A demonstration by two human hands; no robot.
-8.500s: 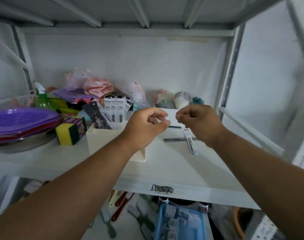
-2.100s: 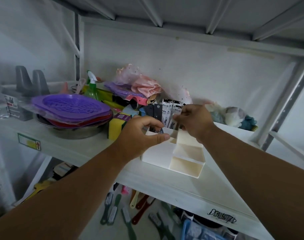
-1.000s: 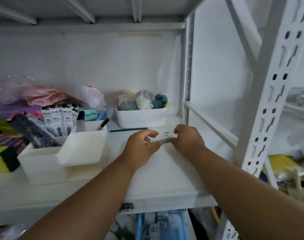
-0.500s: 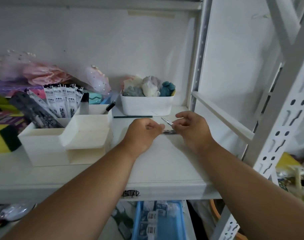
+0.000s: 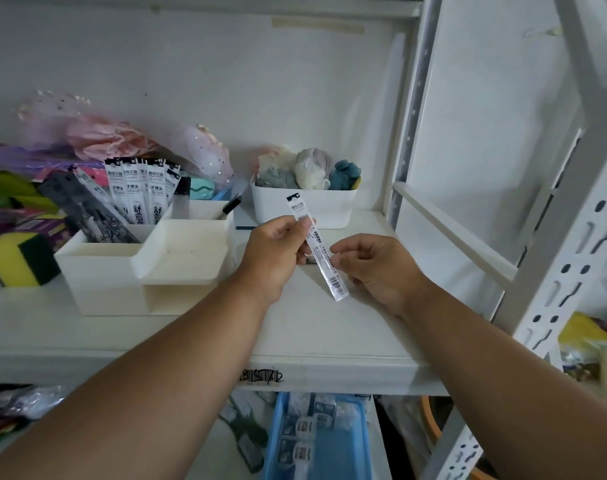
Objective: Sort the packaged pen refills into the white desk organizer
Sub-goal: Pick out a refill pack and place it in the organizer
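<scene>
Since half a second ago, the refill packet is lifting off the shelf and is now tilting in the air between the two hands, its header end pointing toward 11 o'clock and its barcode end toward 5 o'clock.

The print on the packet is too small to be reading. The left hand's fingertips are curling out of sight behind its knuckles, and a dark sliver is peeking out on the shelf just under that hand; I cannot tell what it is.

The left hand is pinching the packet's upper part, thumb pressing on the front. The right hand is sitting at 3 o'clock of the packet with fingers loosely curled, its fingertips touching the packet's right edge; whether they are actually gripping it is unclear.

The white desk organizer is standing at 9 o'clock of the hands, well apart from the held packet, with more packaged refills standing upright in its back compartment. A white bin is sitting at 12 o'clock.
</scene>
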